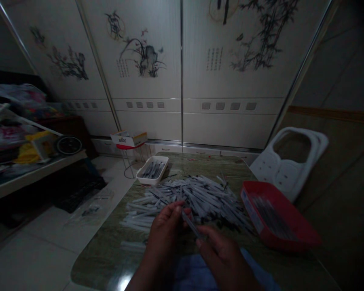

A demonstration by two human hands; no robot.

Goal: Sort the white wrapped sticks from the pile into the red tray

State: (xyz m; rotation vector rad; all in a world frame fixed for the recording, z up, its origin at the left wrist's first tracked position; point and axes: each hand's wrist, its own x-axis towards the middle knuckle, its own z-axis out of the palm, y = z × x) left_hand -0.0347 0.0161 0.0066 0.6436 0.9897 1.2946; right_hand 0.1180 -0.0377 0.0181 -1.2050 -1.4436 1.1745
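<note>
Between my two hands is a slim, translucent grey pen [191,224], slanting down to the right. My left hand [167,224] pinches its upper end between thumb and fingers. The lower end sits in the closed fingers of my right hand [220,251]. Just beyond them spreads a large, loose pile of similar pens [200,196], pale-barrelled with dark ends, pointing many ways. A few pale pieces [133,246] lie apart from the pile, to the left of my left wrist. The dim light hides the pen's fine detail.
On the green marbled table [100,258], a white tray [141,180] with pens stands at the far left. A red basket [300,238] with more pens is at the right. Behind it leans a white folding chair [294,161]. A red stool [125,146] carries an open carton [133,140].
</note>
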